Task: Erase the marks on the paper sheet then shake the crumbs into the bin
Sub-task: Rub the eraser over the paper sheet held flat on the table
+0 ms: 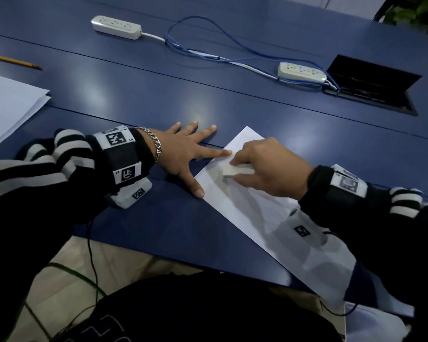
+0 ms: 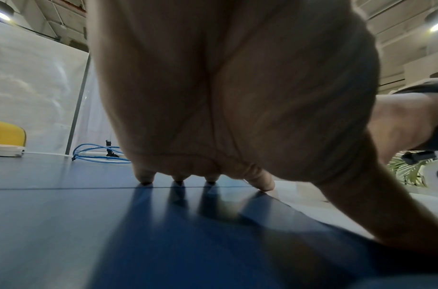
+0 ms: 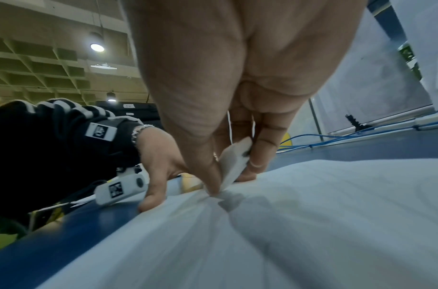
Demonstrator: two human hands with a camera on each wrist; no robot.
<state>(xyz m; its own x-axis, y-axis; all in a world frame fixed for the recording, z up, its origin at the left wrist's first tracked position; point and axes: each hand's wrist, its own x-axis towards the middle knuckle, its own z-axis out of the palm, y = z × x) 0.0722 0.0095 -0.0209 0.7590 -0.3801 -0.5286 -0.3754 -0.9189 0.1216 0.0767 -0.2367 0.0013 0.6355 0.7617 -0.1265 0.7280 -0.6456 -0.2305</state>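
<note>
A white paper sheet (image 1: 245, 206) lies slantwise on the blue table (image 1: 139, 99), one corner past the front edge. My left hand (image 1: 183, 154) is flat with fingers spread; its index finger and thumb press the sheet's left edge. My right hand (image 1: 265, 164) pinches a white eraser (image 1: 235, 172) between thumb and fingers, its end on the sheet near the far corner. The right wrist view shows the eraser (image 3: 235, 162) tilted, its tip against the creased paper (image 3: 312, 215). In the left wrist view the fingertips (image 2: 144, 179) touch the table beside the paper (image 2: 299, 197). Marks are too faint to make out.
A yellow pencil (image 1: 13, 61) and a stack of white sheets (image 1: 8, 104) lie at the far left. Two white power strips (image 1: 116, 27) (image 1: 302, 72), blue cables (image 1: 208, 45) and an open cable hatch (image 1: 371, 87) run across the back.
</note>
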